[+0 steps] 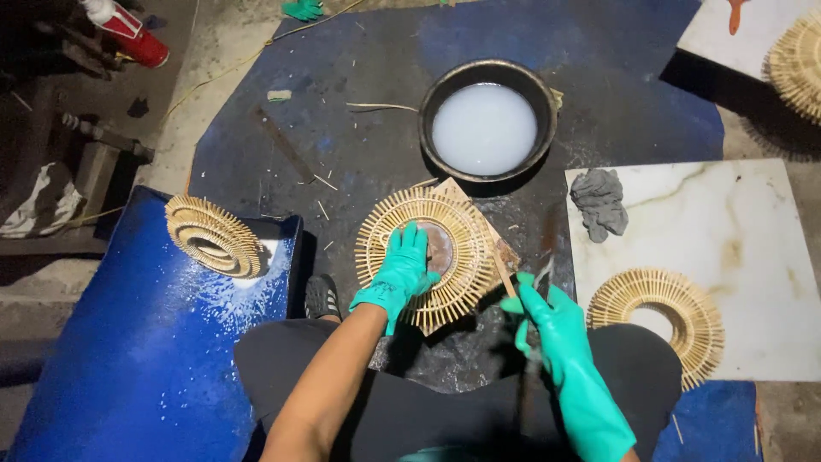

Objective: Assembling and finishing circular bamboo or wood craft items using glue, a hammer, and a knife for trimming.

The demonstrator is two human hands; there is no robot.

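Both my hands wear teal rubber gloves. My left hand (400,272) lies flat on a round bamboo-stick ring (428,248) with a brown disc at its middle, pressing it onto a small wooden board (505,252). To its right, my right hand (547,329) is closed around a thin stick-like tool (505,275) whose tip points up toward the ring's right edge. I sit low over dark sheeting, my knees below both hands.
A black basin of milky white liquid (486,128) stands just beyond the ring. One finished ring (657,318) and a grey rag (599,201) lie on a white marble slab (744,248) at the right. Another ring (212,235) rests on a blue sheet (145,342) at the left.
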